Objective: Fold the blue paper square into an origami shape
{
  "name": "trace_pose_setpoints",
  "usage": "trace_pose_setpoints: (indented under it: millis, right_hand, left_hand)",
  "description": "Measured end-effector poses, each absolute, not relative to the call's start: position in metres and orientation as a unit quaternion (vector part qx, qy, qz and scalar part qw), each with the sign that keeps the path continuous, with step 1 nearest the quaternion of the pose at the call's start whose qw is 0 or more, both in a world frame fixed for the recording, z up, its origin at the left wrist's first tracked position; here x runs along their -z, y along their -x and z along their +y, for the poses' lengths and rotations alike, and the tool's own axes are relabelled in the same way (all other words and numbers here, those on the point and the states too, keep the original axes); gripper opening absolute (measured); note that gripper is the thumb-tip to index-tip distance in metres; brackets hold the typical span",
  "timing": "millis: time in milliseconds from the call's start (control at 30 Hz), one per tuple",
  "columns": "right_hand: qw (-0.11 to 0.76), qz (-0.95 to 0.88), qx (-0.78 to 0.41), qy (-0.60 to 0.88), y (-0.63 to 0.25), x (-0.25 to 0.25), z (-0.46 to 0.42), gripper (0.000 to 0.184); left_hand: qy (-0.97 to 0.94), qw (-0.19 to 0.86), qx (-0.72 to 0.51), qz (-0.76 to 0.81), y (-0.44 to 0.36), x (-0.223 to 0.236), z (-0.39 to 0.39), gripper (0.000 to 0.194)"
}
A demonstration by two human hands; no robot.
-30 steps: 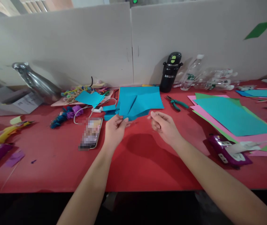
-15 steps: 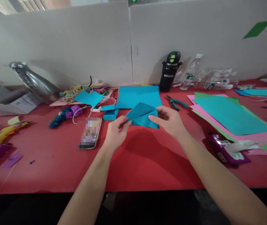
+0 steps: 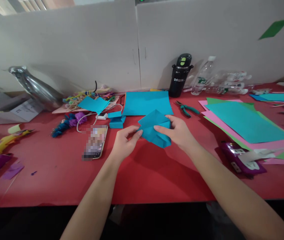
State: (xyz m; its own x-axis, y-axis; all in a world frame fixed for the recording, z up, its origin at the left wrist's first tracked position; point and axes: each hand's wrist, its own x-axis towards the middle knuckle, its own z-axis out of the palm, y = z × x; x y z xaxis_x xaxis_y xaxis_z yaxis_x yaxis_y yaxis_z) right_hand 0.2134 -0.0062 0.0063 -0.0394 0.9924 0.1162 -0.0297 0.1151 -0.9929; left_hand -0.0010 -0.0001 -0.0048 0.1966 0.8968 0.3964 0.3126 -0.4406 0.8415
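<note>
A folded piece of blue paper [image 3: 152,128] is held above the red table [image 3: 144,170] between both hands. My left hand [image 3: 125,141] pinches its left corner with thumb and fingers closed. On the right, my right hand [image 3: 179,131] grips the paper's right side, fingers curled over it. Behind them a flat blue sheet [image 3: 147,103] lies on the table, with smaller folded blue pieces [image 3: 117,120] to its left.
A phone [image 3: 95,141] lies left of my left hand. Green-handled pliers [image 3: 187,109], a black bottle [image 3: 179,75] and clear plastic bottles [image 3: 219,83] stand at the back. Stacked coloured sheets [image 3: 246,125] lie right, a purple packet [image 3: 241,160] near them. Craft scraps [image 3: 82,103] clutter the left.
The folded blue paper was lifted off the flat sheet and drawn toward me. My right hand closed on its right side, and both hands turned it between them.
</note>
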Motion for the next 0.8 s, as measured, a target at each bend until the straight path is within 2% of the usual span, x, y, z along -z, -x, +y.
trace_pose_setpoints:
  millis: [67,167,333,500,800]
  right_hand:
    - [0.532,-0.510,-0.527,0.424,-0.217,-0.006,-0.004,0.034]
    - [0.536,-0.490,-0.551,0.411,-0.221,-0.004,0.000,0.032]
    - [0.542,-0.484,-0.515,0.455,-0.219,-0.003,0.000,0.048]
    - [0.537,-0.490,-0.516,0.454,-0.214,-0.007,-0.006,0.057]
    - [0.517,-0.524,-0.486,0.472,-0.229,-0.003,0.003,0.060]
  left_hand:
    - [-0.696,0.335,-0.472,0.426,0.001,0.001,0.000,0.018]
    - [-0.689,0.363,-0.466,0.419,0.002,-0.001,0.002,0.020]
    - [-0.700,0.350,-0.460,0.419,0.001,0.001,0.001,0.021]
    - [-0.706,0.363,-0.446,0.413,-0.001,0.003,0.000,0.022]
    - [-0.653,0.393,-0.481,0.433,0.003,0.004,0.005,0.024]
